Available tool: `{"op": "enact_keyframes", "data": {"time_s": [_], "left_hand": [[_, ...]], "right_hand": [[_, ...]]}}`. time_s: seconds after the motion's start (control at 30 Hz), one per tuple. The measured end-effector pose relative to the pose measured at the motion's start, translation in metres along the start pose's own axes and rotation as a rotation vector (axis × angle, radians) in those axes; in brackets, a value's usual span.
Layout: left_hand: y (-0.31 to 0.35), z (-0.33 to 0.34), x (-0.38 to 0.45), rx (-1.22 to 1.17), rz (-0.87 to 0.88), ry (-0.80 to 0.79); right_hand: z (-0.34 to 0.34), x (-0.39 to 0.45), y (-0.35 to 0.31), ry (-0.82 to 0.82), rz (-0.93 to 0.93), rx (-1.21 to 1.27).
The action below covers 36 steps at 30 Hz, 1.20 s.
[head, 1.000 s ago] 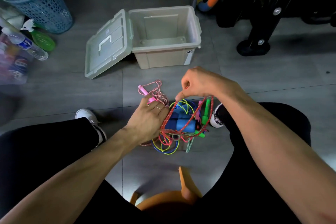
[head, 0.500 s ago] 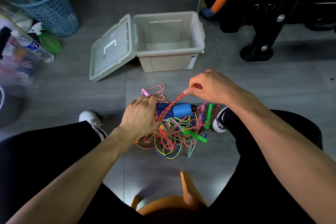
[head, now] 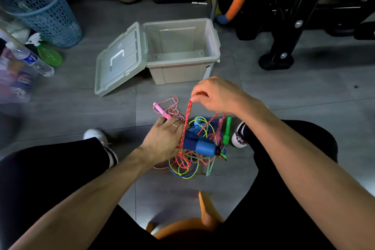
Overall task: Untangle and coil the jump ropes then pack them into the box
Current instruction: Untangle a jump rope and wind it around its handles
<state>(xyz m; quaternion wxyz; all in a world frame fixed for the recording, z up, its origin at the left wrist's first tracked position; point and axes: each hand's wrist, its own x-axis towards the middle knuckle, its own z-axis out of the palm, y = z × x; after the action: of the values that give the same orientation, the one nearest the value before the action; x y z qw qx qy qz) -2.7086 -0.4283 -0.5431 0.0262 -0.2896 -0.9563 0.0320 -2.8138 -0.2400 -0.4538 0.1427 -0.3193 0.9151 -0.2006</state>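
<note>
Orange stool (head: 194,227) edge nearest; past it the tangle of jump ropes (head: 192,158) lies on the floor between both shoes; left hand (head: 164,140) presses down on it, fingers curled into the cords; right hand (head: 217,95) pinches the red speckled rope (head: 187,119), lifted taut; pink handle (head: 162,111) beyond; farther off, the box (head: 182,71) stands open, lid (head: 119,63) leaning alongside.

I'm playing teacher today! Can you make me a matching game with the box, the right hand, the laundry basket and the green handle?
Things:
1. box
2. right hand
3. laundry basket
4. green handle

States:
a. pinches the red rope
b. blue, far left
c. open, nothing in it
d. lies by the right shoe

Pairs: 1-c, 2-a, 3-b, 4-d
</note>
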Motion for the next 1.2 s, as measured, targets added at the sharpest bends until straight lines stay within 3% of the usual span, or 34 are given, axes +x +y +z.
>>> {"op": "enact_keyframes", "data": {"time_s": [0.1, 0.17, 0.33, 0.5, 0.73, 0.9, 1.07, 1.2], "left_hand": [[-0.008, -0.002, -0.002, -0.195, -0.018, 0.292], [-0.017, -0.008, -0.002, -0.267, -0.053, 0.402], [-0.038, -0.017, 0.000, -0.254, 0.043, 0.428], [-0.038, -0.020, 0.002, -0.368, 0.012, 0.432], [-0.033, -0.018, 0.003, -0.317, 0.059, 0.409], [-0.033, -0.020, -0.002, -0.452, -0.157, 0.399], [-0.032, -0.030, 0.000, -0.677, -0.691, 0.300], [-0.034, -0.031, 0.007, -0.604, -0.930, 0.134]], "right_hand": [[0.006, 0.005, 0.035, -0.047, 0.104, 0.082], [0.011, 0.005, 0.046, -0.090, 0.148, 0.173], [0.014, 0.013, 0.047, -0.063, 0.151, 0.321], [0.018, 0.014, 0.059, -0.072, 0.185, 0.341], [0.025, 0.017, 0.057, -0.040, 0.173, 0.354], [0.038, 0.009, 0.060, -0.102, 0.176, 0.325], [0.054, -0.005, 0.051, -0.226, 0.176, 0.284], [0.059, -0.012, 0.021, -0.305, 0.139, 0.219]]}}
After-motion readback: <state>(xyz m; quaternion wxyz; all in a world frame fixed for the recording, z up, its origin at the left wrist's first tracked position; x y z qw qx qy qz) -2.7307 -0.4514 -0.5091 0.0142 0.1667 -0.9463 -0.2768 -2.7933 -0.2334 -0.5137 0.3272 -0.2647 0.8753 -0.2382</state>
